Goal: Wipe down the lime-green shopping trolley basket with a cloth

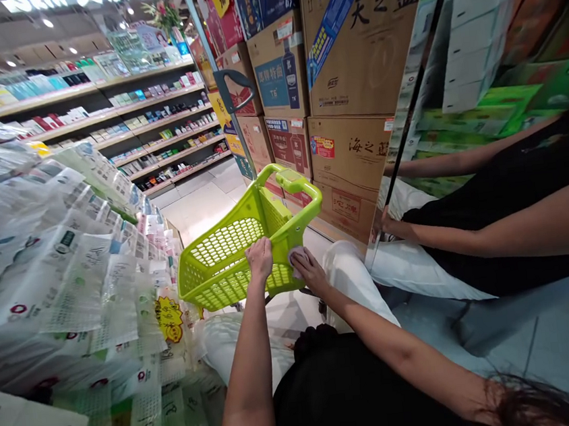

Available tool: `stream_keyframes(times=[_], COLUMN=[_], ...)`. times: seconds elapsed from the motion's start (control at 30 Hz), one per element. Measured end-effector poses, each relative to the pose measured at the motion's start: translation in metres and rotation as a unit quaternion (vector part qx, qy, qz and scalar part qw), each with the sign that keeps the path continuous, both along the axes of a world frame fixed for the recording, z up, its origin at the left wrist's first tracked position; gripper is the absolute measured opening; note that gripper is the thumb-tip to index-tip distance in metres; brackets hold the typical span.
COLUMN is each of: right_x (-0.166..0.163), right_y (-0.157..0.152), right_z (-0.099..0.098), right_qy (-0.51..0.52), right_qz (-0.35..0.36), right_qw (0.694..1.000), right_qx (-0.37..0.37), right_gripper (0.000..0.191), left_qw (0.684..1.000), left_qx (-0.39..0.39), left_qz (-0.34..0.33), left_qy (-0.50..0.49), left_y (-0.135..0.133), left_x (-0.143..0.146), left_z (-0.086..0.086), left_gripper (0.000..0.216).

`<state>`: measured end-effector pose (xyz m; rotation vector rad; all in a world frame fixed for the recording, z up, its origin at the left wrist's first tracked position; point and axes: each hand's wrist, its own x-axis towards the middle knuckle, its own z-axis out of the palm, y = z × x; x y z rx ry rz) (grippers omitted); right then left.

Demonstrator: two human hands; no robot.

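A lime-green plastic shopping cart (234,269) with perforated basket walls stands in the aisle before me, its handle at the upper right. My left hand (259,257) is closed over the near top rim of the basket. Pressed against the outside of the cart's end panel, my right hand (309,270) grips a pale, greyish-pink cloth (297,260), part of which sticks out past the fingers. The basket looks bare inside where its interior shows. Part of the lower frame and the wheels is hidden behind my arms and legs.
Wrapped tissue packs (81,261) are piled at the left, with a yellow price tag (169,318). Cardboard cartons (348,145) are stacked behind the cart. A mirror (468,221) at the right reflects me. Stocked shelves (153,128) stand farther back beyond pale floor.
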<state>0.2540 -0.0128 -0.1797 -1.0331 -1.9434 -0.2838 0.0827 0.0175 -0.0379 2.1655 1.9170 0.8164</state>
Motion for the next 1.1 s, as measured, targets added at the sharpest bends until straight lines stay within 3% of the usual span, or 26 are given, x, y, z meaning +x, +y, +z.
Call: stream_keyframes(times=[0.2,0.4,0.6,0.83,1.0,1.1], right_x=[-0.005,-0.013,-0.020,-0.008,-0.008,-0.012], right_y=[0.010,-0.013,0.003,-0.005,0.014,0.015], right_z=[0.031,0.017,0.046,0.016,0.035,0.023], right_qy=[0.032,-0.065,0.019,0.013,0.072,0.104], right_qz=[-0.087,-0.089,-0.143,-0.064,-0.102,-0.089], right_qw=[0.996,0.993,0.989,0.998,0.992,0.991], right_qx=[-0.007,-0.052,-0.032,-0.024,-0.004,-0.011], right_gripper=[0.054,0.059,0.050,0.050,0.043,0.045], left_qw=[1.000,1.000,1.000,1.000,1.000,1.000], left_qx=[0.008,0.006,0.011,0.007,0.012,0.013], left_qz=[0.009,0.005,0.006,0.006,0.006,0.012], left_qy=[0.017,0.011,0.026,0.016,0.019,0.021], left_y=[0.001,-0.001,0.000,-0.003,0.000,0.000], left_x=[0.002,0.001,0.002,0.003,0.004,0.005], left_z=[0.001,0.000,-0.002,0.001,-0.001,-0.001], left_gripper=[0.034,0.035,0.034,0.035,0.034,0.034])
